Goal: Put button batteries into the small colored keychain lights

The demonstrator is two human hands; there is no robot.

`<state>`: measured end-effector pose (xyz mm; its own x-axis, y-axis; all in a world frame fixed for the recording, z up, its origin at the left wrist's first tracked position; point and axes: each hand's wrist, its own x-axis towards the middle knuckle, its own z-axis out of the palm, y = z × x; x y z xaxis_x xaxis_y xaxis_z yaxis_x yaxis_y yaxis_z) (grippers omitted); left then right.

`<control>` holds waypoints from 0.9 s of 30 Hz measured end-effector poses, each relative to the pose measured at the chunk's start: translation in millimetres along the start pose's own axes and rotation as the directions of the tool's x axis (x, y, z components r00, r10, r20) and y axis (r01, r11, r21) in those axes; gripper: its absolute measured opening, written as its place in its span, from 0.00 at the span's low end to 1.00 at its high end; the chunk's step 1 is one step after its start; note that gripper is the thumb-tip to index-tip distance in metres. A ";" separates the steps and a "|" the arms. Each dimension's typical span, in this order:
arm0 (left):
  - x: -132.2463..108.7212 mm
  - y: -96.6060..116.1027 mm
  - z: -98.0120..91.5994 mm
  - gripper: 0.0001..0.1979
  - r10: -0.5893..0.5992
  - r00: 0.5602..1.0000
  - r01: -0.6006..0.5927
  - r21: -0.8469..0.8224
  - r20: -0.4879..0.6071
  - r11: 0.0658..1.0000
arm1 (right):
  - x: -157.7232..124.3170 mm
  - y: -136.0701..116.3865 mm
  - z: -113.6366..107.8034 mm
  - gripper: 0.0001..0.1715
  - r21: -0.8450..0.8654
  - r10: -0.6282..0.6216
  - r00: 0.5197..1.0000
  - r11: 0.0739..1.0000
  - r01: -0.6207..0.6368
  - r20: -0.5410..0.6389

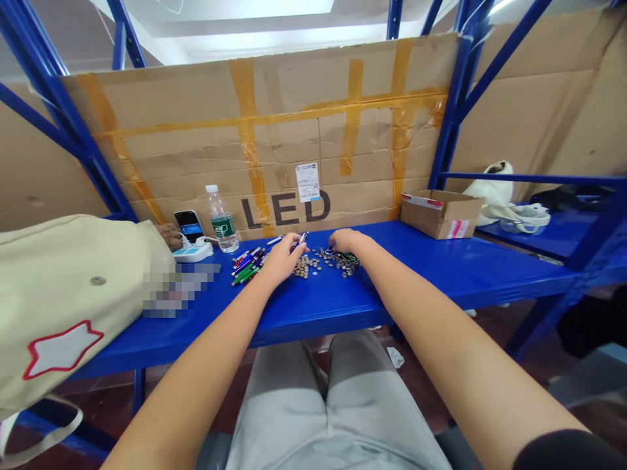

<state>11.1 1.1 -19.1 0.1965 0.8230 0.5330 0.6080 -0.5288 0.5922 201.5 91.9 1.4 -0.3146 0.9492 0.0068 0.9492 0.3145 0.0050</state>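
My left hand point(283, 256) is closed around a small pen-like stick point(300, 240) with a purple tip that pokes out past my fingers. It rests on the blue shelf point(441, 267) beside a pile of small round metal pieces point(313, 263). My right hand point(345, 241) lies over the far right of that pile, fingers curled down onto dark small parts point(350, 264); what it grips is hidden. A bunch of coloured pens point(249, 262) lies just left of my left hand.
A cream canvas bag point(68, 294) with a star patch fills the left of the shelf. Behind it stand a phone on a charger point(191, 236) and a water bottle point(222, 220). An open cardboard box point(439, 213) sits at the right. A taped cardboard sheet point(274, 143) backs the shelf.
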 end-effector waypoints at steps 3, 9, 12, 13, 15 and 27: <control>0.0 0.1 1.0 0.07 0.015 1.000 -0.016 0.011 0.011 1.000 | 12.3 5.0 2.0 0.24 -0.002 -0.061 0.997 0.998 0.061 0.049; 1.8 -2.9 3.0 0.08 0.050 0.998 -0.054 0.071 0.048 0.996 | 16.8 6.4 2.4 0.26 0.005 -0.124 0.992 0.992 0.124 0.031; 1.4 -1.8 2.6 0.07 0.041 0.998 -0.045 0.083 0.050 0.996 | 19.5 4.1 1.3 0.17 -0.005 -0.096 0.995 0.995 0.096 0.024; 1.0 -1.1 2.3 0.07 0.039 0.998 -0.043 0.087 0.050 0.995 | 21.1 4.0 1.8 0.14 -0.004 -0.092 0.995 0.996 0.092 0.022; 0.2 0.7 2.0 0.07 0.044 0.998 -0.049 0.090 0.054 0.995 | 24.8 4.8 4.0 0.13 0.005 -0.087 0.996 0.996 0.087 0.010; -2.3 10.9 0.0 0.06 0.032 0.997 -0.040 0.112 0.074 0.993 | 38.0 1.6 20.7 0.15 0.050 -0.077 0.995 0.996 0.080 -0.066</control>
<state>17.2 -6.6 -13.9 0.2721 0.8186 0.5059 0.6818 -0.5350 0.4990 191.1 128.6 -19.1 -0.3860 0.9196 0.0727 0.9199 0.3896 -0.0441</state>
